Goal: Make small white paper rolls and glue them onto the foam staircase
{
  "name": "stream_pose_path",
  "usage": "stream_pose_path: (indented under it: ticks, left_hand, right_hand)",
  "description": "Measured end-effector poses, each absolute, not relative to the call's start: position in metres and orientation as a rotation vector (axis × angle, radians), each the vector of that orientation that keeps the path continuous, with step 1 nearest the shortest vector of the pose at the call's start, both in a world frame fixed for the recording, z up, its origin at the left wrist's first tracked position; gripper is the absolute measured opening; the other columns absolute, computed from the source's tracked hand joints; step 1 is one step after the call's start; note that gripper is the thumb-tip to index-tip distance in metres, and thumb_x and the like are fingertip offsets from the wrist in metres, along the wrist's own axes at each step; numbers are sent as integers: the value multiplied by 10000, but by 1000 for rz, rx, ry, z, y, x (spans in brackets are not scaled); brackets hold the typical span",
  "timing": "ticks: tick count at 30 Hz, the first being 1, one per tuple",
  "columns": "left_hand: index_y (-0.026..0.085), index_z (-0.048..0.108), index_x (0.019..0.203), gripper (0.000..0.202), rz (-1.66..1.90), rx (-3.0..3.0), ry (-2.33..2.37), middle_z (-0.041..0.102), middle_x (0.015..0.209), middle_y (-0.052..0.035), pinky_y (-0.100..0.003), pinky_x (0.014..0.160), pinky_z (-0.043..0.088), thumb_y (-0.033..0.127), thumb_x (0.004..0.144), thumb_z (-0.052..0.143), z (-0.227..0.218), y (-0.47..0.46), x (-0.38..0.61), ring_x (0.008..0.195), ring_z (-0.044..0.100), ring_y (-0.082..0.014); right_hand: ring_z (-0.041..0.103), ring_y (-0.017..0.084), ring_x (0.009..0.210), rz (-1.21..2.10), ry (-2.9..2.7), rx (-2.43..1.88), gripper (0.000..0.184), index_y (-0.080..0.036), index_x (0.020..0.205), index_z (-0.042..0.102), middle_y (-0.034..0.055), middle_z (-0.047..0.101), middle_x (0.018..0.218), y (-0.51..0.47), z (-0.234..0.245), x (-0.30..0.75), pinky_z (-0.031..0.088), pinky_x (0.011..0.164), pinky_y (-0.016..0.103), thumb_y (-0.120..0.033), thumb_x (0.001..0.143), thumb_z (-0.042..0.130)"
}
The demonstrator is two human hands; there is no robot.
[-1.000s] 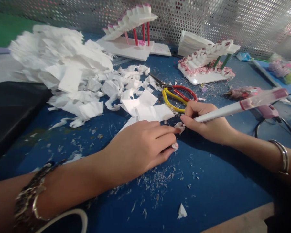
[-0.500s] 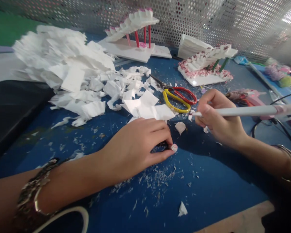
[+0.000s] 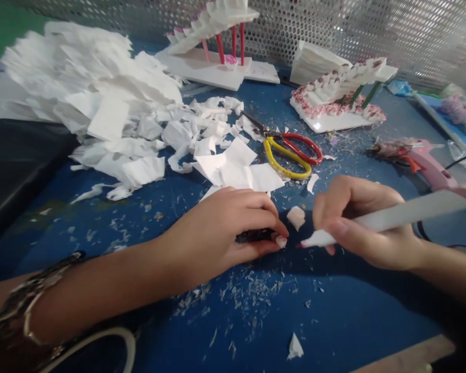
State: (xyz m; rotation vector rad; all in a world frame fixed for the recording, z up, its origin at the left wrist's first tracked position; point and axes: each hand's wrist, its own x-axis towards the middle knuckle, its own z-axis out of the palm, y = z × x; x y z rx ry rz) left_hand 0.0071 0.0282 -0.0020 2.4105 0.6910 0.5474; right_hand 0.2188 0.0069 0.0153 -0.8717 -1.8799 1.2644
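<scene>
Between thumb and fingertips, my left hand (image 3: 233, 225) pinches a small rolled paper piece (image 3: 281, 242), its white end marked with pink. My right hand (image 3: 367, 223) grips a white felt-tip marker (image 3: 396, 213) like a pen; its dark pink tip points left, a short way from the rolled paper and apart from it. A loose paper scrap (image 3: 296, 218) lies between the two hands. Beyond them rest scissors (image 3: 291, 154) with one red and one yellow handle, beside a folded white paper sheet (image 3: 236, 168).
A big heap of torn white paper (image 3: 97, 83) fills the back left. Two white stair-like paper models (image 3: 207, 67), (image 3: 330, 122) stand behind. A pink glue gun (image 3: 423, 158) with a cord lies at right, a black object (image 3: 19, 166) at left. Paper bits litter the blue table (image 3: 334, 321).
My right hand has come down and nearer with the marker, whose tip is now close to the rolled paper. My left hand keeps its pinch. The view has shifted slightly.
</scene>
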Motion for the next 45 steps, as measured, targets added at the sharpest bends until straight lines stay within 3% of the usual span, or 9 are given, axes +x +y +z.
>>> stream_pose_path:
  ticks: [4,12,33,39,45]
  left_hand:
    - [208,633,808,43,557,2368,694,605,799,33,-197,653,373,221,776,609,-2,28,7,711,551,-91]
    - [182,622,752,26,539,2338,719,614,692,49,-214,632,345,187,742,646,-2,28,8,652,534,-89]
    - [194,632,760,21,537,2387,704,628,703,51,-194,629,347,175,760,625,0,28,10,662,538,-84]
    - [190,641,760,20,538,2374,723,625,689,49,-196,629,348,173,749,637,2,27,10,653,536,-85]
    - [180,646,761,17,551,2390,705,599,656,45,-193,620,353,176,758,629,1,28,10,629,517,-80]
  right_hand:
    - [462,69,448,1151,-1995,-894,128,-182,710,490,-31,495,528,6,11,215,312,379,202,-251,793,557]
    - [428,72,488,1131,-2063,-896,166,-185,668,415,-35,461,556,10,-1,213,304,435,220,-233,806,494]
    - [389,64,484,1066,-2106,-886,150,-186,656,397,-44,426,563,9,3,213,306,444,214,-170,777,484]
    - [413,61,471,925,-2146,-914,151,-187,641,398,-46,440,543,10,7,213,338,453,205,-153,760,485]
    - [433,65,496,764,-2390,-670,184,-193,629,366,-40,448,547,10,11,214,341,450,187,-122,755,480]
